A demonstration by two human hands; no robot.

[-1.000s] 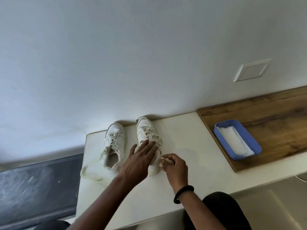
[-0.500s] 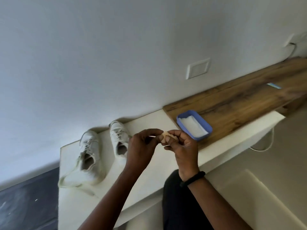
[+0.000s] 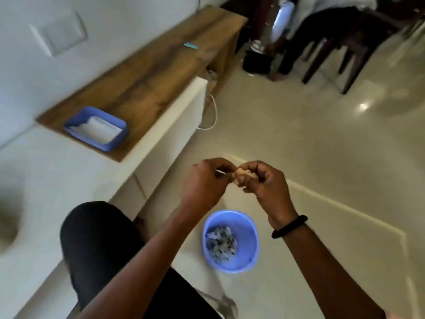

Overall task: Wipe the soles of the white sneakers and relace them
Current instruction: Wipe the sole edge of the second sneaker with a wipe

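Gripping the crumpled wipe (image 3: 241, 175) with left hand (image 3: 204, 184) and right hand (image 3: 268, 184) together; centre it over the blue bin (image 3: 249, 229) before letting go.

Soft, even light with one glare spot (image 3: 363, 107) on the glossy floor (image 3: 310, 153), and motion blur smearing everything (worst at the left edge and the far chairs (image 3: 345, 49)).

No writing, brand or number can be read anywhere. The view is blurred; the blue tray (image 3: 104, 146) and bucket (image 3: 249, 229) look plain
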